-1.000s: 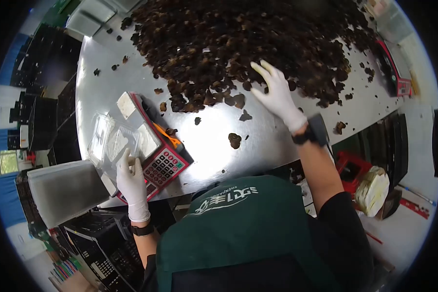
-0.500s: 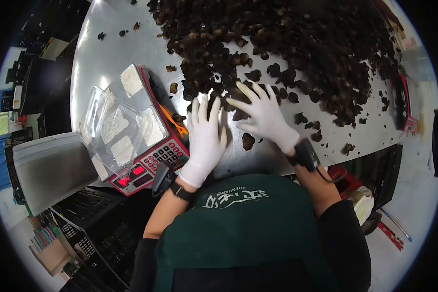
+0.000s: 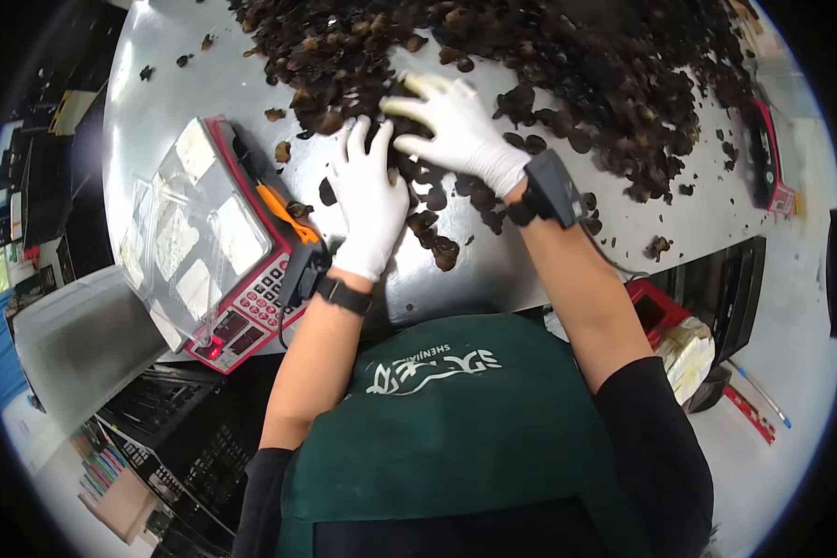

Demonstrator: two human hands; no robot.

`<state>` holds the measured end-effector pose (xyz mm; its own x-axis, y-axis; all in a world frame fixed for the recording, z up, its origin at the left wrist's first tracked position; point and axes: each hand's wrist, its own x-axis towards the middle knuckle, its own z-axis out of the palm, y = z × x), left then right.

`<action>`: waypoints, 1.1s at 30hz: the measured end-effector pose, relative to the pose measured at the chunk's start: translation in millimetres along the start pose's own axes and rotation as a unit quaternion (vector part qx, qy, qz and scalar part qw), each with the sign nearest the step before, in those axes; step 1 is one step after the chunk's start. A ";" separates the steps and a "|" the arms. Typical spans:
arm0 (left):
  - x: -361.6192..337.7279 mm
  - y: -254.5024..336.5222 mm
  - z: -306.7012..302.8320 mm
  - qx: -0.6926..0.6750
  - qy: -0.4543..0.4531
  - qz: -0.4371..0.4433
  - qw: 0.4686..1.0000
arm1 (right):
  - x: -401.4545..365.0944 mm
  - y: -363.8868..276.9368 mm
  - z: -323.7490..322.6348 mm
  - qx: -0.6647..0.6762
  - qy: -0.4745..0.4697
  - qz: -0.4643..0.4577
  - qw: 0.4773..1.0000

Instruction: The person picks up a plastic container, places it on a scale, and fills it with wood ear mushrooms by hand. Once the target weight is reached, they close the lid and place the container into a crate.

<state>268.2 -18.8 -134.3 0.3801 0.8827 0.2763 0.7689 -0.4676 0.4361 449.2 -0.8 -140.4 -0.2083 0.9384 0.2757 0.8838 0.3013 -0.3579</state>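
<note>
A wide heap of dark brown, curled pieces (image 3: 567, 56), which look like wood ear mushrooms, covers the far part of the metal table (image 3: 493, 279). My left hand (image 3: 370, 191), in a white glove, reaches to the heap's near edge with its fingers apart. Just right of it and farther in, my gloved right hand (image 3: 460, 130) spreads its fingers over the pieces. Neither hand visibly grips anything, though pieces partly hide beneath the palms. A few loose mushrooms (image 3: 442, 249) lie between my wrists.
At the left stands a red digital scale (image 3: 251, 307) with a clear plastic clamshell box (image 3: 172, 232) on its plate. An orange-handled tool (image 3: 284, 212) lies beside it. Another red device (image 3: 774, 153) sits at the table's right end. Black crates (image 3: 195, 437) are below left.
Both hands have moved forward, deeper toward the heap, and the right hand has gone left over the pieces. Several mushrooms now lie nearer to me. The view has shifted slightly.
</note>
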 end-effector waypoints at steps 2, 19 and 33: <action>-14.4 7.8 -6.5 -0.064 -0.005 0.022 0.998 | -21.2 -18.9 -7.1 0.083 -0.029 -0.010 0.996; -84.6 11.3 -60.5 -0.043 -0.142 0.035 0.988 | -130.8 -21.5 -63.1 0.055 0.001 0.110 0.992; -102.8 3.4 -51.7 -0.106 -0.151 0.034 0.982 | -140.3 -72.1 -56.5 0.073 -0.062 0.043 0.994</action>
<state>205.2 -113.5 -116.9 0.5871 0.8074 0.0589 0.6243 -0.4978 0.6020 438.3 -163.8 -102.9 -0.1924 0.9728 0.1290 0.8323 0.2315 -0.5037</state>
